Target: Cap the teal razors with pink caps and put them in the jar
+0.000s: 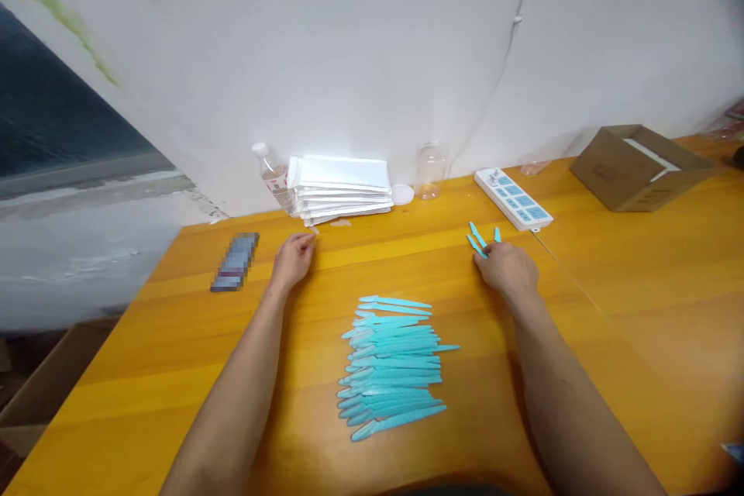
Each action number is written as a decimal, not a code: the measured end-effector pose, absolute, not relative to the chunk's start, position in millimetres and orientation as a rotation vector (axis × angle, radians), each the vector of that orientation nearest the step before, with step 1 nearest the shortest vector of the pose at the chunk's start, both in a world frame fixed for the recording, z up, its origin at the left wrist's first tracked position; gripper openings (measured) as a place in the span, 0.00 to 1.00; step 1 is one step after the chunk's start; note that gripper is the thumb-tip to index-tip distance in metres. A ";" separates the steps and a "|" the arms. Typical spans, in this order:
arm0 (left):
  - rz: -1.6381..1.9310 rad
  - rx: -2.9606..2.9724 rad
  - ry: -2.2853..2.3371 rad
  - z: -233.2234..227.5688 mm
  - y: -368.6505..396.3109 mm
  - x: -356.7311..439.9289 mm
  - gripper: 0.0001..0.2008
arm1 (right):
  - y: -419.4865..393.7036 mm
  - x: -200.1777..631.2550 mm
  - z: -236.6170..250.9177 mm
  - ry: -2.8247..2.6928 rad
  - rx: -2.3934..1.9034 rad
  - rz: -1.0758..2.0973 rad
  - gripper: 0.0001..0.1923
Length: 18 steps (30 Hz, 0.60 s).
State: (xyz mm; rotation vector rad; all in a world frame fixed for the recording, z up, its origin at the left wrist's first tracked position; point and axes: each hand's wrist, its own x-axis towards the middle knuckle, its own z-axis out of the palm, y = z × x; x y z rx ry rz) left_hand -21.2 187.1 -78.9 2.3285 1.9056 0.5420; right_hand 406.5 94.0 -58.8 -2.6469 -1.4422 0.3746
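A row of several turquoise plastic razor-like sticks lies side by side on the orange wooden table, between my two forearms. My right hand rests farther back on the table, closed on a few of the same turquoise sticks, whose ends fan out past my fingers. My left hand lies on the table with fingers curled, its fingertips close to the stack of white packets at the wall; it holds nothing I can see.
Against the wall stand a plastic water bottle, a clear jar with a white lid beside it, and a white-and-blue power strip. A dark phone lies at left, an open cardboard box at right.
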 end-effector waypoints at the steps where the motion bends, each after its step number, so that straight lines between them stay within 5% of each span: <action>1: 0.478 2.368 1.934 -79.2 197.9 -23.4 0.21 | 93.6 405.9 -58.7 -1.448 -2.646 0.375 0.21; 8: 0.103 2.539 1.860 -62.5 231.6 -18.4 0.17 | 93.1 386.2 -62.3 -1.704 -2.474 0.340 0.19; 18: -0.003 2.559 1.663 -57.6 182.6 0.0 0.20 | 91.3 338.8 -78.8 -1.884 -1.506 0.977 0.14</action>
